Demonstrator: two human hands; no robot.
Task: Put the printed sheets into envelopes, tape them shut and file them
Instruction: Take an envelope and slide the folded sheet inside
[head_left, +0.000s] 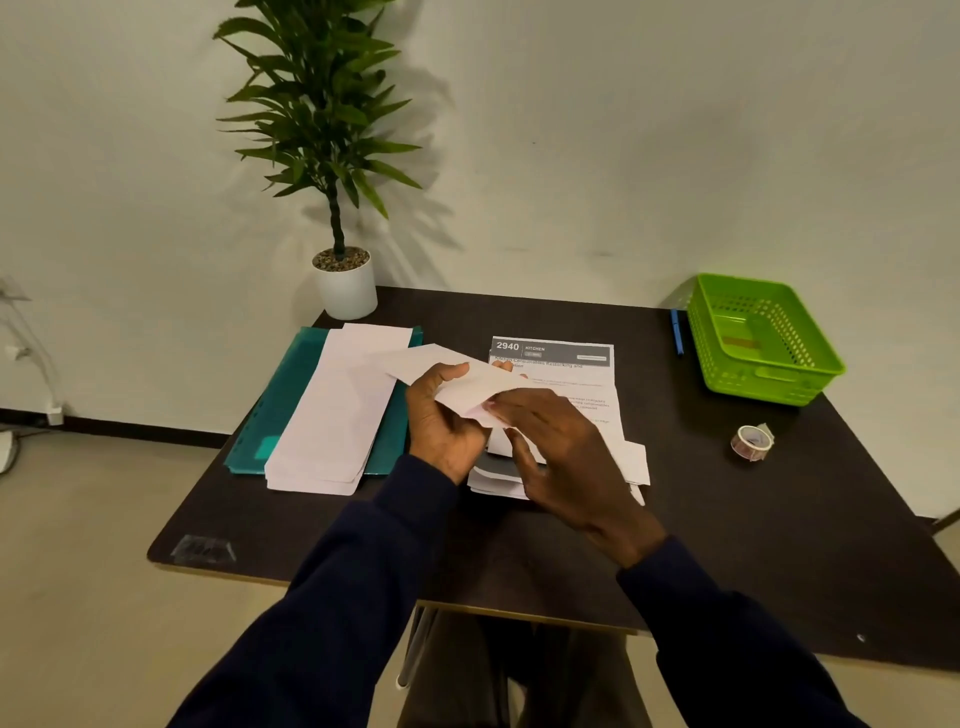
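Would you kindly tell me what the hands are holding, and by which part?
One white envelope: the left hand grips its middle, thumb on top; the right hand pinches its near end.

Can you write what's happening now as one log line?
left hand: holds envelope | right hand: pinches envelope end | tape roll: on table

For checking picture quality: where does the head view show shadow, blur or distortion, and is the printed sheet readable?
Head view: dim warm light; the plant throws soft shadows on the wall; wide-angle stretching shows toward the corners; the held envelope looks soft; on the printed sheet only "2940 KITCHEN" reads.
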